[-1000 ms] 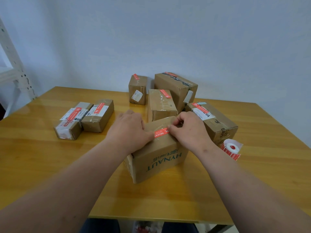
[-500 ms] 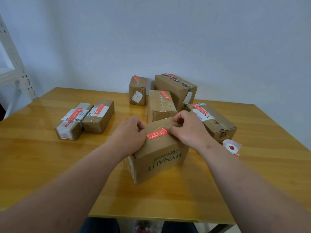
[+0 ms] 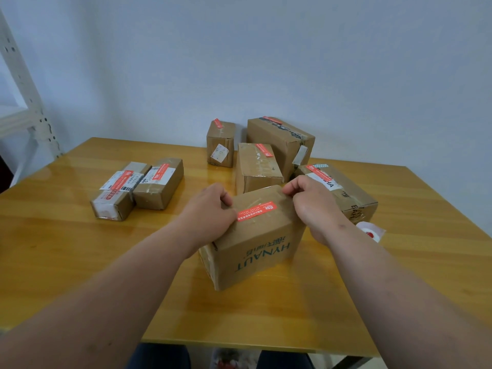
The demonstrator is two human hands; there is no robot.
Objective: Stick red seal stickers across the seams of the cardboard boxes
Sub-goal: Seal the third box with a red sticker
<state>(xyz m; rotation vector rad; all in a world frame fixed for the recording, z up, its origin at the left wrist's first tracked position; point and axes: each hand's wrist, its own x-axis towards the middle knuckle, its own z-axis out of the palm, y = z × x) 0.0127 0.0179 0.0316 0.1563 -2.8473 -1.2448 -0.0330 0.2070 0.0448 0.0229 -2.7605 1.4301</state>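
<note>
Brown HYNAUT-printed cardboard box (image 3: 255, 235) on wooden table (image 3: 66, 249), likely stiff, light; take it by side edges. Left hand (image 3: 210, 211), right hand (image 3: 311, 206) curl round its top corners. Thin red seal sticker (image 3: 257, 211) lies flat atop box between them.

Your right forearm hides most of the white roll of red seal stickers (image 3: 371, 231). The white print on the red rectangular sticker (image 3: 256, 211) is too small to read.
</note>
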